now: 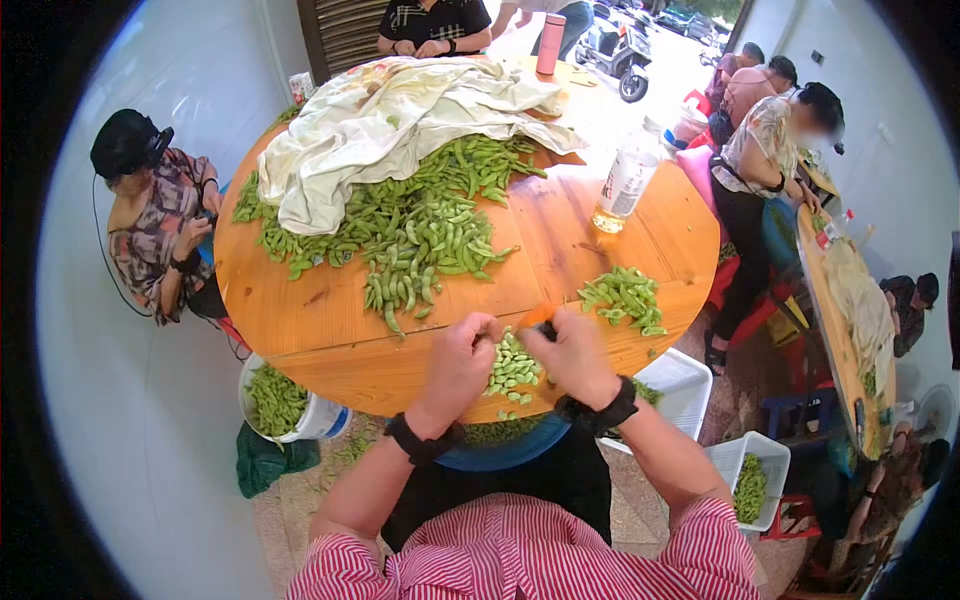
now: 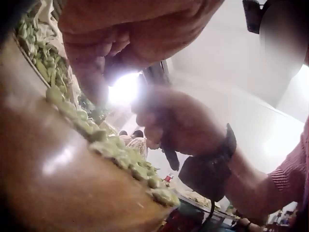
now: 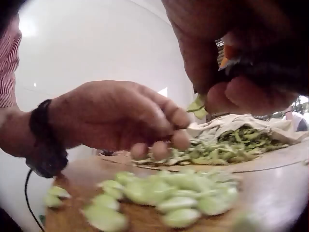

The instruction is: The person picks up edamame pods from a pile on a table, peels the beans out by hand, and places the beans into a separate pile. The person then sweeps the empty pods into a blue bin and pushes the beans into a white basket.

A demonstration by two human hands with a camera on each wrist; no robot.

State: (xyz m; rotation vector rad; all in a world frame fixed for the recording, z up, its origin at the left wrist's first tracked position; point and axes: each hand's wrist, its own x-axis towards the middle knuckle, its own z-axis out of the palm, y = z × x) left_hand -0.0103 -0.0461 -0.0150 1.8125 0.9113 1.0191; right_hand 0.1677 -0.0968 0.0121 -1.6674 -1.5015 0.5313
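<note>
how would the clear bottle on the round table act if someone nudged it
Tall and narrow, the bottle would probably tip if pushed up high. Liquid only near its base suggests it's light for its size. Once down, its round body might roll.

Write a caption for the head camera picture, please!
Two hands work by shelled green beans, near a big pod pile partly under a pale cloth.

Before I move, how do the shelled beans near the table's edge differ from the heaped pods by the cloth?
The shelled beans are short, pale ovals; the heaped pods are longer and mostly deeper green. The shelled beans form a small patch, while the heaped pods spread widely, partly under the cloth. Both are green and lie on the wooden table.
</note>
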